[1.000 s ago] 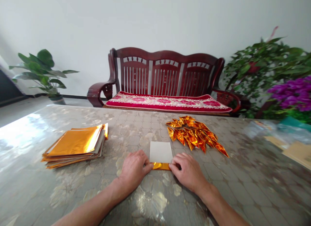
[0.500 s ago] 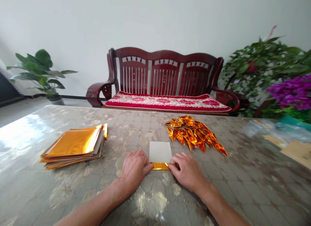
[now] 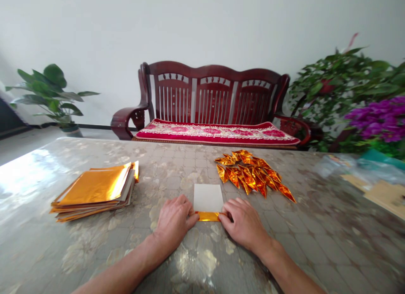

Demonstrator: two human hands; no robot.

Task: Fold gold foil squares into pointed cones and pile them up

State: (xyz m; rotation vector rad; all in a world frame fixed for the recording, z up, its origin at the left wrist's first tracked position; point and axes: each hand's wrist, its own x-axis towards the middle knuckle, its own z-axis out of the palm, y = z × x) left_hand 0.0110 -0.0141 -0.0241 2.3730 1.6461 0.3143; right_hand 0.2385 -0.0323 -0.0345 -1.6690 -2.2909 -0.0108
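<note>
far left we've got a leafy potted plant (image 3: 47, 91) by the wall, and in front of it, on the marbled table (image 3: 177, 159), a stack (image 3: 95, 192) of gold foil sheets sits squared up, well apart from the action. moving right, here's our left hand (image 3: 173, 223), fingers closed together and curled down onto the left end of a gold strip (image 3: 208, 217), the folded near edge of a pale sheet (image 3: 208, 198). that sheet lies flat on the table, right between the hands. our right hand (image 3: 243, 225) mirrors it at the other end, fingers bunched on the strip. are they truly pinching? we can't tell from up here, since the thumbs are hidden.

just past the right hand, a pile (image 3: 249, 175) of folded gold triangles glitters, its nearest points close to those knuckles. behind it all stands a dark wooden bench (image 3: 215, 95), and far right we've got purple flowers (image 3: 376, 121), a plastic bag (image 3: 357, 169) and cardboard (image 3: 386, 195).

the danger, as we see it: uneven pressure could skew that fold, slick foil could slide on the glossy table, and a careless right elbow or knuckle could scatter the triangles.
</note>
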